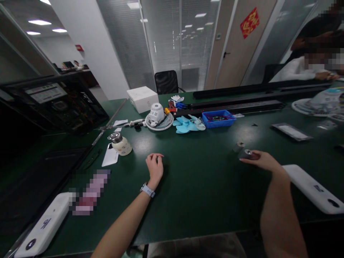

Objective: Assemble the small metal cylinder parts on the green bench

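Observation:
My left hand [155,167] rests on the green table [204,186] with its fingers curled under and nothing visible in them; a watch sits on the wrist. My right hand [262,160] lies on the table to the right, fingers closed around a small dark grey cylindrical part [245,154]. A second small grey cylinder [238,146] stands just beyond it. Farther back lie a white fan housing on a round grille [158,118] and light blue fan blades [189,124].
A cream bottle with a metal cap [120,143] and a white phone [110,157] sit left of my left hand. A blue tray [218,118], a white box [142,98] and long black rails [242,104] lie behind. White devices lie at both near corners. Another person sits far right.

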Demonstrator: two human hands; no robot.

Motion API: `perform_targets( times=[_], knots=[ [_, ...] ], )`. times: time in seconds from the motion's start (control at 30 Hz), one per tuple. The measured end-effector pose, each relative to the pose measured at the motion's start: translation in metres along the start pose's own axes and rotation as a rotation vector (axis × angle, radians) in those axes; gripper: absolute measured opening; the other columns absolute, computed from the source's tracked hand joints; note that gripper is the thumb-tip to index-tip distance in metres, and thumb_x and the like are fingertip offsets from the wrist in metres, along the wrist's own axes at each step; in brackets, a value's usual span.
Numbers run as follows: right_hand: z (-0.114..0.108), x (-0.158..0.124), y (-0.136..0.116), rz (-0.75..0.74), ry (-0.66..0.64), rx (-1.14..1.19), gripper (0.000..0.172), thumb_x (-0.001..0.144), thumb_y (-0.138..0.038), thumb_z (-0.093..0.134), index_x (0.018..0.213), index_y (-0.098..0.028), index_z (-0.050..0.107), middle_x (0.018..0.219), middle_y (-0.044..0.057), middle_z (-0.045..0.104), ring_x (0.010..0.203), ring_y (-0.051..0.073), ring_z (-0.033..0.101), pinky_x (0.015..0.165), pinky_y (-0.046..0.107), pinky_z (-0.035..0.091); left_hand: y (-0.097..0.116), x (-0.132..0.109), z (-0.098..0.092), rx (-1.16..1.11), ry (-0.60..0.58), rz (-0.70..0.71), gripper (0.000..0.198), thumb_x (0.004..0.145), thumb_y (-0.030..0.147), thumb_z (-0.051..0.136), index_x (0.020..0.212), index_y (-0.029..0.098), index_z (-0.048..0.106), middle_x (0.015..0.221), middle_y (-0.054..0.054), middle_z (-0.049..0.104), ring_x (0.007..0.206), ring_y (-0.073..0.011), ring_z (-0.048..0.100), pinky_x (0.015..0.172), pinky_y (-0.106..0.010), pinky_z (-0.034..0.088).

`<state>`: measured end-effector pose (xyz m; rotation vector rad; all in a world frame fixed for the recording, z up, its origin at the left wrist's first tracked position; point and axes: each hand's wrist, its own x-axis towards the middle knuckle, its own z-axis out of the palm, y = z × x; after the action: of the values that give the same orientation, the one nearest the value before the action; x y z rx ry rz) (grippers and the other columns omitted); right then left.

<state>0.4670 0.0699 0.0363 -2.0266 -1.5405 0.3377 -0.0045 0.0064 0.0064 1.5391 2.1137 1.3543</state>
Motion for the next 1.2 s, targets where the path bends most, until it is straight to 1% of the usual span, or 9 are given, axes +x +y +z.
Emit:
perform_targets(
  times=[0.07,0.13,0.27,0.33,0.47,0.57,0.8,0.97,1.2],
  knots=[
    [-0.004,-0.001,-0.003,0.128,-0.212,0.102,0.035,0.046,-0.032,0.088,0.076,-0.021,0.075,0.078,0.01,0.073,0.072,0.025,0.067,0.068,0.037,0.05,0.0,0.0,0.0,0.002,0.006,0.002,0.026,0.091,0.028,0.043,0.084,0.024,0.067,0.1,-0.007,0.058,0.105,-0.0254,0.049,0.096,-0.042,0.04],
    [-0.011,-0.002,-0.007,0.181,-0.261,0.204,0.037,0.045,-0.031,0.088,0.077,-0.019,0.075,0.082,0.012,0.074,0.077,0.028,0.068,0.074,0.04,0.05,0.0,0.0,0.001,0.006,0.011,0.005,0.026,0.091,0.028,0.042,0.084,0.023,0.068,0.1,-0.007,0.058,0.104,-0.0252,0.049,0.096,-0.042,0.039],
    [-0.01,-0.014,-0.038,-0.021,-0.279,0.395,0.035,0.049,-0.031,0.087,0.079,-0.018,0.075,0.09,0.013,0.075,0.086,0.027,0.069,0.081,0.039,0.051,0.001,0.0,0.002,0.012,0.01,0.007,0.027,0.09,0.027,0.042,0.085,0.022,0.068,0.1,-0.008,0.058,0.104,-0.0249,0.049,0.097,-0.041,0.039],
    [0.009,-0.029,-0.071,-0.198,-0.289,0.419,0.037,0.054,-0.037,0.085,0.085,-0.018,0.075,0.093,0.012,0.075,0.09,0.026,0.068,0.086,0.039,0.051,0.001,0.0,0.002,0.007,0.005,0.002,0.027,0.09,0.027,0.042,0.085,0.022,0.068,0.101,-0.008,0.058,0.105,-0.025,0.048,0.097,-0.041,0.039],
    [0.071,-0.076,-0.144,-0.475,-0.301,0.498,0.04,0.065,-0.046,0.079,0.094,-0.019,0.074,0.097,0.008,0.074,0.091,0.023,0.068,0.087,0.041,0.051,0.001,-0.001,0.001,-0.004,0.001,-0.009,0.027,0.09,0.027,0.043,0.085,0.022,0.069,0.101,-0.008,0.057,0.105,-0.0254,0.047,0.098,-0.042,0.038],
    [0.109,-0.108,-0.177,-0.646,-0.343,0.42,0.037,0.064,-0.048,0.08,0.09,-0.023,0.074,0.096,0.006,0.074,0.091,0.023,0.067,0.09,0.044,0.047,0.0,-0.001,0.001,-0.005,-0.002,-0.004,0.027,0.091,0.028,0.043,0.086,0.022,0.069,0.102,-0.008,0.056,0.105,-0.0255,0.047,0.098,-0.043,0.039],
    [0.131,-0.117,-0.174,-0.661,-0.388,0.349,0.041,0.067,-0.053,0.077,0.098,-0.026,0.073,0.101,0.004,0.072,0.097,0.025,0.063,0.093,0.047,0.042,0.004,-0.002,0.0,-0.004,-0.027,0.061,0.027,0.093,0.032,0.045,0.094,0.024,0.071,0.107,-0.008,0.054,0.11,-0.025,0.045,0.102,-0.045,0.038],
    [0.133,-0.116,-0.17,-0.712,-0.377,0.371,0.077,0.058,-0.054,0.083,0.127,-0.03,0.059,0.117,0.006,0.068,0.115,0.027,0.056,0.098,0.048,0.039,0.027,-0.017,-0.003,-0.002,-0.19,0.315,0.031,0.085,0.047,0.062,0.113,0.036,0.069,0.14,-0.005,0.031,0.127,-0.0283,0.032,0.106,-0.046,0.034],
    [0.14,-0.117,-0.166,-0.745,-0.335,0.411,0.058,0.064,-0.05,0.081,0.115,-0.029,0.064,0.115,0.006,0.067,0.113,0.026,0.056,0.099,0.047,0.04,0.046,-0.028,0.005,0.049,-0.241,0.384,0.018,0.081,0.047,0.067,0.093,0.037,0.077,0.142,-0.003,0.029,0.132,-0.0323,0.026,0.109,-0.054,0.027]
  ],
)
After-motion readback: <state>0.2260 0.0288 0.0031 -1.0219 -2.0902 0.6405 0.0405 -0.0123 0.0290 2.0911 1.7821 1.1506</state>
